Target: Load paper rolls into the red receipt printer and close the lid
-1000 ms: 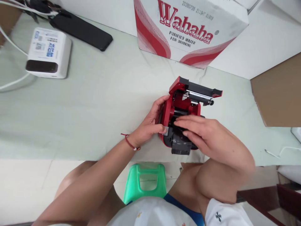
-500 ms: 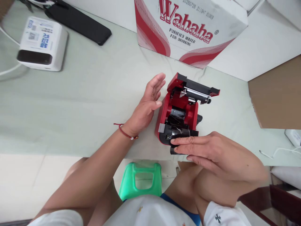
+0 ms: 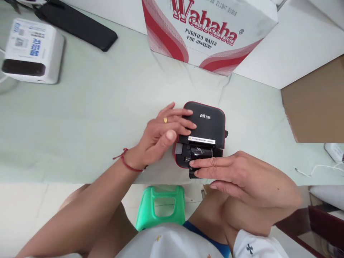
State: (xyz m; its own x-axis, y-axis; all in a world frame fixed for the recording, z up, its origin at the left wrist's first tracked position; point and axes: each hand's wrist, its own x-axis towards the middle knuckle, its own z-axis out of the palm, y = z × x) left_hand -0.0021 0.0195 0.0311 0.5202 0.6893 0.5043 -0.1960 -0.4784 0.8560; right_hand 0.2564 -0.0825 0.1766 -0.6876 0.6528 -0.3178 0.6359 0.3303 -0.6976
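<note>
A small red-and-black label printer [image 3: 208, 123] sits near the table's front edge with its black lid down. My left hand [image 3: 163, 136] rests on the lid's left side, fingers outstretched and holding nothing. Black shiny film [image 3: 201, 152] shows across the front opening, and its end comes out over the front edge. My right hand [image 3: 228, 172] holds that film end, two fingers lying over it at the printer's front. Where the thumb meets the film is hidden. The printer's inside is covered by the lid.
Behind stands a Wahaha water carton [image 3: 204, 36]. At the back left are a white boxy device [image 3: 33, 50] and a long black object [image 3: 77, 25]. A brown cardboard panel [image 3: 317, 104] stands at the right. A green stool [image 3: 161, 208] is below the table edge.
The printer's lid has swung down from raised to lowered, covering the rollers inside. My left hand has moved from beside the printer onto the lid. My right hand stays on the film.
</note>
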